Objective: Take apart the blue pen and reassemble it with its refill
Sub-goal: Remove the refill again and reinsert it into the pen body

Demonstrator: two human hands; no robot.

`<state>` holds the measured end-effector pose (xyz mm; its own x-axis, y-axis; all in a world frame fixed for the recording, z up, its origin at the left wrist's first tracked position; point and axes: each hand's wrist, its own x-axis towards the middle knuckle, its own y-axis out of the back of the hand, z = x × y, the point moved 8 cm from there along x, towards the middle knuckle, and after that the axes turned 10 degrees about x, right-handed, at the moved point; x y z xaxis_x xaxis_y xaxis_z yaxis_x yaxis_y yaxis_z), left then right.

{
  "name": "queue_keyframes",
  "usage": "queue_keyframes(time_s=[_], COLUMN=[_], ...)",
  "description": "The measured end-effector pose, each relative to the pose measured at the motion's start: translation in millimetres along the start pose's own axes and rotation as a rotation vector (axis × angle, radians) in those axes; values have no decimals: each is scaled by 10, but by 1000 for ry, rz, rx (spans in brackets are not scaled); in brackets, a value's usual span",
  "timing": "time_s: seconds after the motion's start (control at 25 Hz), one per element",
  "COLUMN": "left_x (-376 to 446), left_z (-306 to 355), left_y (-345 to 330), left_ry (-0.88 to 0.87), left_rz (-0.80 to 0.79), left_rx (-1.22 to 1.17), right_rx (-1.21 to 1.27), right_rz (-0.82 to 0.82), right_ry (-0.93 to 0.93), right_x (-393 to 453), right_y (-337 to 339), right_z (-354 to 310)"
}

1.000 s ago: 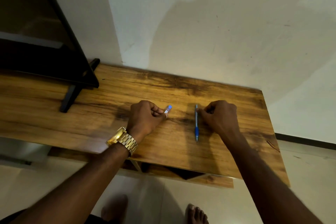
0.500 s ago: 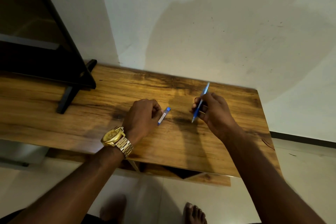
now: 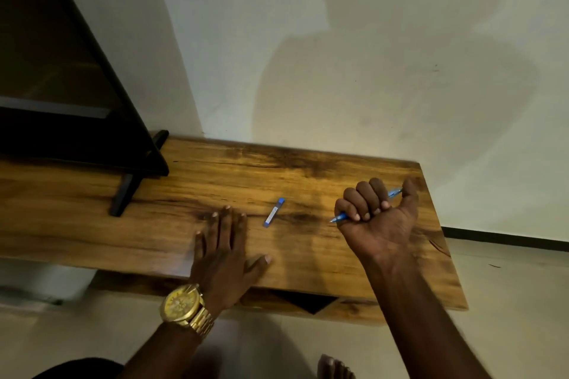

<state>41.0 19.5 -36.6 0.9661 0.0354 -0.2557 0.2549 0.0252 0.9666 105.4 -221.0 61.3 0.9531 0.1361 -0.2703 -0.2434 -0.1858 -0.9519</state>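
Note:
My right hand (image 3: 377, 215) is closed in a fist around the blue pen (image 3: 338, 218), palm turned up, above the right part of the wooden table (image 3: 308, 261). The pen's tip sticks out to the left of the fist and its other end shows at the right, near my thumb. A small blue and white pen piece (image 3: 274, 212) lies loose on the table between my hands. My left hand (image 3: 223, 251) rests flat on the table with fingers spread, a gold watch on its wrist, holding nothing.
A black TV (image 3: 61, 86) stands on the table's left part, its foot (image 3: 126, 191) reaching toward my left hand. A pale wall runs behind the table. The table's right and near edges drop to a light floor, where my bare foot (image 3: 334, 368) shows.
My right hand lifted the pen off the table and turned palm up, fisted around it. My left hand let go of the small blue and white piece and flattened on the table.

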Motion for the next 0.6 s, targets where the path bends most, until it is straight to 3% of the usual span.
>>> queue_keyframes(time_s=[0.16, 0.6], left_x=[364, 561], left_z=[152, 183], left_y=[139, 37], left_ry=[-52, -113], left_rz=[117, 23], left_rx=[13, 6], right_rx=[-4, -56], right_rz=[-51, -216], right_ry=[0, -21], right_x=[182, 239], right_y=[-23, -197], right_z=[-37, 144])
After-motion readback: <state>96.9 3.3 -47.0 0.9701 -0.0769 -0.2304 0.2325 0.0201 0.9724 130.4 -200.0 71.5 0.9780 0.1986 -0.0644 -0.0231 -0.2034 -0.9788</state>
